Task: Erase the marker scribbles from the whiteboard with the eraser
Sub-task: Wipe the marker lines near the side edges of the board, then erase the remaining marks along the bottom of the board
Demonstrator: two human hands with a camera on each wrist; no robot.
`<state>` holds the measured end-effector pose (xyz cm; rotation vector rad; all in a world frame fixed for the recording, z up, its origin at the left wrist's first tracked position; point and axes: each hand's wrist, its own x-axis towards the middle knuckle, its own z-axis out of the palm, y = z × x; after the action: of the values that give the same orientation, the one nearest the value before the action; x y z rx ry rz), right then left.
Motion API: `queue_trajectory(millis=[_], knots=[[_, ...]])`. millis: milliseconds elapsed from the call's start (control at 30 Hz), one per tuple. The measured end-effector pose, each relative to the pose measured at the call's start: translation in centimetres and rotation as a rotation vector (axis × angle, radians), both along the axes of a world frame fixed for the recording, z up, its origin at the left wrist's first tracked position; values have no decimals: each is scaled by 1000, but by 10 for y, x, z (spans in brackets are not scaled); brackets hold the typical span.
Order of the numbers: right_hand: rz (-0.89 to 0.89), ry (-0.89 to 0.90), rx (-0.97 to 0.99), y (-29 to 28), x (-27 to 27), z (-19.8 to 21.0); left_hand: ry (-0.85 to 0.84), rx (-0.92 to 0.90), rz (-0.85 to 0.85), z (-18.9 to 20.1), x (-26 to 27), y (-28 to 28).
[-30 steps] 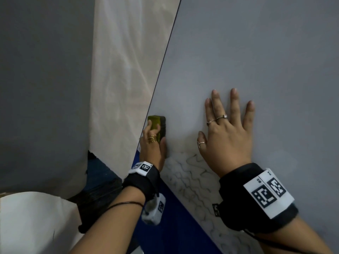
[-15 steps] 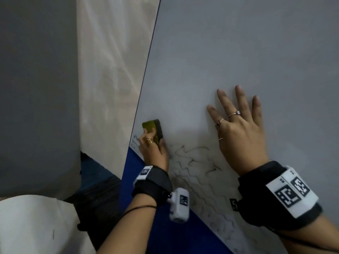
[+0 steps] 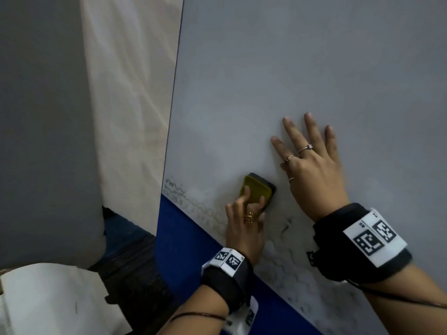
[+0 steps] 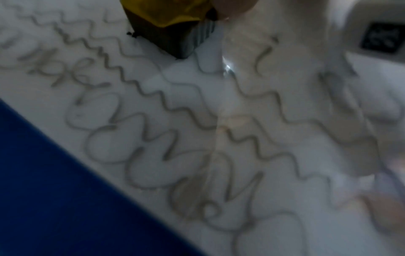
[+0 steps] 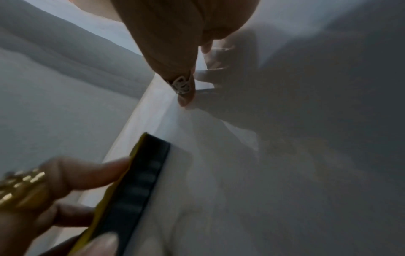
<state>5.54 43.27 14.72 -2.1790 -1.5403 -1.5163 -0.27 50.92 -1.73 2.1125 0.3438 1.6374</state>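
The whiteboard (image 3: 290,81) leans upright and fills most of the head view. Grey wavy marker scribbles (image 3: 285,264) run along its lower edge, with a small patch at the lower left corner (image 3: 174,184); they look large and blurred in the left wrist view (image 4: 197,129). My left hand (image 3: 244,226) grips the yellow eraser (image 3: 256,191) with its dark felt pressed to the board, just above the scribbles. The eraser also shows in the wrist views (image 4: 173,22) (image 5: 136,190). My right hand (image 3: 312,163) lies flat on the board with fingers spread, right of the eraser.
A blue surface (image 3: 193,262) lies below the board's bottom edge. A cream cloth or wall (image 3: 133,93) and a grey panel (image 3: 43,117) stand to the left. White paper (image 3: 53,301) sits at the lower left over a dark gap (image 3: 130,257).
My left hand slid the eraser rightward along the board from its left edge to beside my right hand. Scribbles in that band have faded. My right hand stays flat on the board.
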Motion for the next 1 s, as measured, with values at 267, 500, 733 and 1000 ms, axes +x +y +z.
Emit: queue_trajectory(millis=[267,500,733,1000], knots=[[79,45,-85,-12,6,8,-28,-279,144,5,9,32],[1,188,-288,-20,2,18,40,-132,-63,-2,-2,-46],[288,320,-380,-65,-27,7,234,-365,-369,11,-43,-36],[240,450,-510,-120,-45,-64,318,115,-546,35,-97,-24]])
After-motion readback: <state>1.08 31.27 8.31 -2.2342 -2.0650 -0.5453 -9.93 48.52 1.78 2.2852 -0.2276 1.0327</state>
